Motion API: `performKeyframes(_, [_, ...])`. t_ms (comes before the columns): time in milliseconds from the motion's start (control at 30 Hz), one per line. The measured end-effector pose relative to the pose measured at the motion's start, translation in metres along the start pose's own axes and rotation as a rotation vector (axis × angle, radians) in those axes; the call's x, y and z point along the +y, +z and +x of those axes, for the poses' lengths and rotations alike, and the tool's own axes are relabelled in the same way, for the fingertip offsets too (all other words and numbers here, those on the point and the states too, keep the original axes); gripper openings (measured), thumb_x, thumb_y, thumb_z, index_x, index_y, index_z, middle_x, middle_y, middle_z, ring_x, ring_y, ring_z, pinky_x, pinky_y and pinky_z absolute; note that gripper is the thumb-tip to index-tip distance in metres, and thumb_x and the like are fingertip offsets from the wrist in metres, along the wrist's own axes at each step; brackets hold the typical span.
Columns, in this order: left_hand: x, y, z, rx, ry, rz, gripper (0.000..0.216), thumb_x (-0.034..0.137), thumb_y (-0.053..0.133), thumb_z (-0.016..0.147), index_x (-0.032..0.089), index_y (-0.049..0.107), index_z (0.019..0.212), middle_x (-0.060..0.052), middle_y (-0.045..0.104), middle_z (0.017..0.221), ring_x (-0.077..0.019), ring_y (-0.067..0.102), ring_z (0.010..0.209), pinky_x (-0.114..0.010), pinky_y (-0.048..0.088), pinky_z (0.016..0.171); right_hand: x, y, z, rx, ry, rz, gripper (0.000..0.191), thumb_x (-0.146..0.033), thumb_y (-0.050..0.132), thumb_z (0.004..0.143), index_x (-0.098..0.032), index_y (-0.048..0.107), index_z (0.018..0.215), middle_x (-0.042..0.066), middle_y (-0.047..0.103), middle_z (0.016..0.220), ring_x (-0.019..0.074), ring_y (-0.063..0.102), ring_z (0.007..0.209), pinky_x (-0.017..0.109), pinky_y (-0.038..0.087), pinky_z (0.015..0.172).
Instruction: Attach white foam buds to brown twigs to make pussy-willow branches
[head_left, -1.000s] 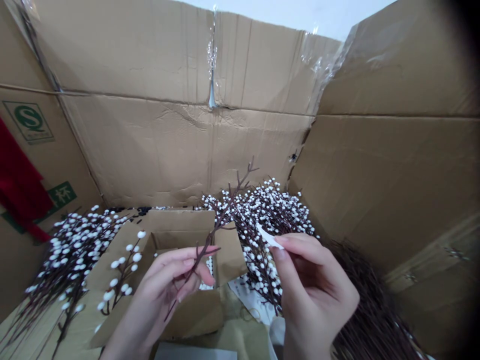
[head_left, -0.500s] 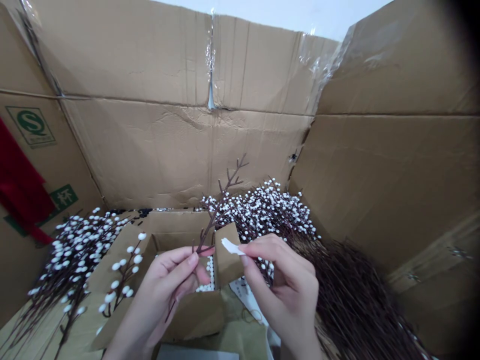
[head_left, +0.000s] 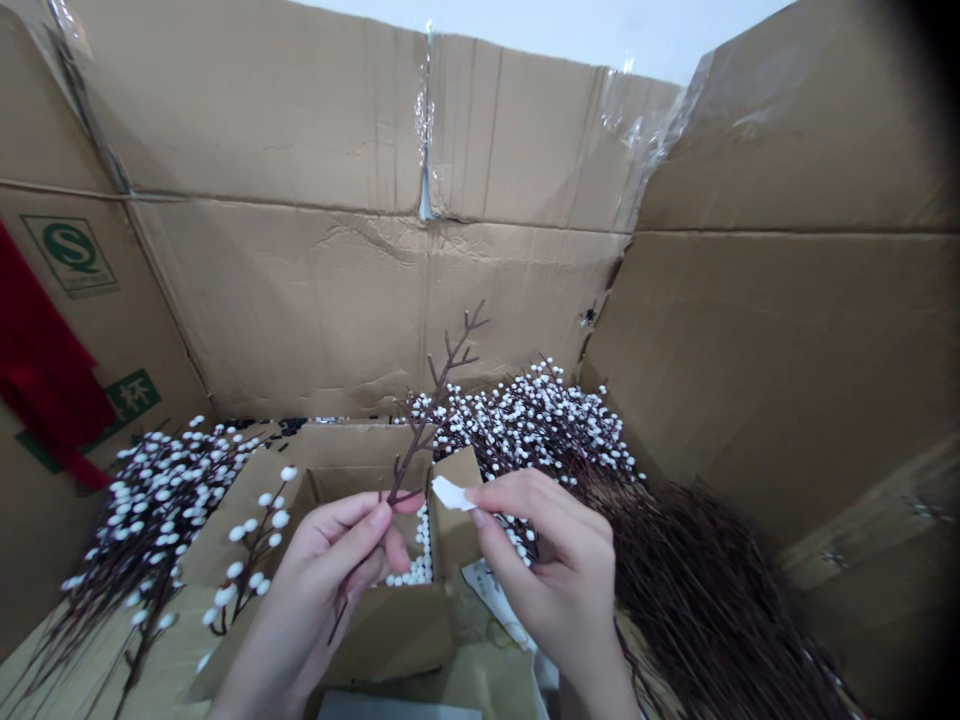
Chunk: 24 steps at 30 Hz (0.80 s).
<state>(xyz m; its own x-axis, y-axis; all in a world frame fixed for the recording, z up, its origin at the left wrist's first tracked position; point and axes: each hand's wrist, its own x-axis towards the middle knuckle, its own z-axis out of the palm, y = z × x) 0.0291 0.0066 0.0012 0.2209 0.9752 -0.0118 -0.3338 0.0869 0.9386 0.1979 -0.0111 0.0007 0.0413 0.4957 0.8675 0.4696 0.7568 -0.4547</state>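
Observation:
Between the fingers of my left hand point(head_left: 349, 545) is a bare brown artificial twig point(head_left: 427, 425), pointing up and slightly right, with short side shoots and no berries on it. My right hand point(head_left: 555, 560) pinches a small white strip point(head_left: 451, 494), whose material I cannot make out. The strip is close to the right of the twig's lower part. Under the hands, an open cardboard box point(head_left: 397, 630) contains loose white berries point(head_left: 421, 555). Beside my left wrist lies a branch with white berries point(head_left: 251, 550).
White-berried branches point(head_left: 161, 500) are heaped at left, with more berried branches point(head_left: 532, 420) behind the box. A large bundle of brown stems point(head_left: 705, 600) lies at right. Tall cardboard walls point(head_left: 315, 300) surround the work surface. Red cloth point(head_left: 45, 370) hangs at left.
My right hand has shifted a little to the left, bringing the white strip nearer the twig. The twig has tipped slightly left in my left hand.

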Motion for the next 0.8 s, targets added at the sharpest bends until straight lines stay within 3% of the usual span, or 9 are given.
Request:
performKeyframes(200, [0.0005, -0.0008, 0.0010, -0.060, 0.021, 0.021, 0.037, 0.046, 0.082, 0.069, 0.016, 0.070, 0.052, 0.003, 0.062, 0.053, -0.0036, 0.026, 0.042, -0.011, 0.037, 0.046, -0.0040, 0.0021, 0.0008, -0.051, -0.043, 0.035, 0.018, 0.001, 0.062, 0.081, -0.015, 0.071, 0.084, 0.002, 0.073, 0.073, 0.0124, 0.067, 0.068, 0.024, 0.052, 0.064])
performKeyframes(367, [-0.0002, -0.0006, 0.0007, -0.008, -0.004, 0.019, 0.036, 0.048, 0.085, 0.065, 0.017, 0.072, 0.052, 0.003, 0.063, 0.051, -0.0034, 0.023, 0.041, -0.012, 0.042, 0.052, 0.0023, 0.0012, -0.0011, -0.021, -0.025, -0.070, 0.020, 0.000, 0.060, 0.082, -0.018, 0.068, 0.083, 0.002, 0.074, 0.075, 0.0136, 0.066, 0.067, 0.027, 0.053, 0.063])
performKeyframes(533, [0.0018, 0.0006, -0.0009, 0.022, -0.028, 0.016, 0.036, 0.050, 0.086, 0.063, 0.017, 0.073, 0.054, 0.004, 0.059, 0.048, -0.0039, 0.034, 0.043, -0.013, 0.045, 0.059, 0.0007, -0.0027, 0.0016, 0.014, -0.065, -0.109, 0.022, 0.000, 0.057, 0.083, -0.019, 0.068, 0.084, 0.002, 0.073, 0.073, 0.0149, 0.066, 0.066, 0.028, 0.054, 0.059])
performKeyframes(667, [0.0032, 0.0020, -0.0005, 0.006, -0.008, 0.036, 0.037, 0.048, 0.085, 0.063, 0.017, 0.071, 0.051, 0.003, 0.060, 0.049, -0.0041, 0.026, 0.041, -0.015, 0.043, 0.052, -0.0045, -0.0026, 0.0027, -0.007, -0.073, -0.005, 0.024, 0.000, 0.058, 0.082, -0.021, 0.069, 0.087, 0.002, 0.074, 0.074, 0.0158, 0.067, 0.065, 0.029, 0.055, 0.059])
performKeyframes(800, [0.0036, 0.0022, -0.0013, -0.006, -0.010, 0.036, 0.035, 0.045, 0.085, 0.064, 0.018, 0.069, 0.048, 0.002, 0.059, 0.048, -0.0065, 0.037, 0.046, -0.015, 0.043, 0.053, -0.0032, 0.0002, 0.0018, -0.032, -0.080, -0.051, 0.022, 0.000, 0.057, 0.082, -0.019, 0.069, 0.085, 0.003, 0.074, 0.073, 0.0159, 0.067, 0.066, 0.029, 0.055, 0.062])
